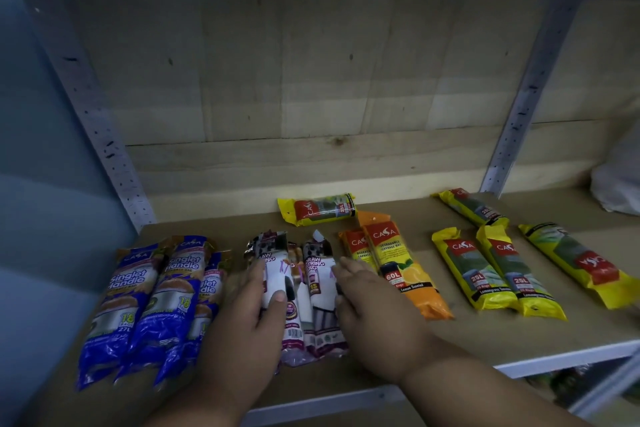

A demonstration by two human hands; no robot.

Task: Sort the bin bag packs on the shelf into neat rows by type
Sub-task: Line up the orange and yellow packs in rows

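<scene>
Both hands flank the white draw-string packs (313, 291) at the shelf (485, 340) front: the left hand (254, 308) lies with straight fingers along their left side, thumb on top; the right hand (367, 302) presses flat-fingered against their right side. Blue singlet-handle packs (152, 302) lie left of them, orange packs (398, 267) just right, yellow packs (495, 270) farther right, one yellow pack (320, 209) behind.

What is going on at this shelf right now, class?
A person is sorting bin bag packs on a wooden shelf. Both hands, left hand and right hand, press flat against the sides of the white drawstring packs, squaring them up. Blue singlet-handle packs lie grouped left, orange packs right. Several yellow packs lie unaligned.
</scene>
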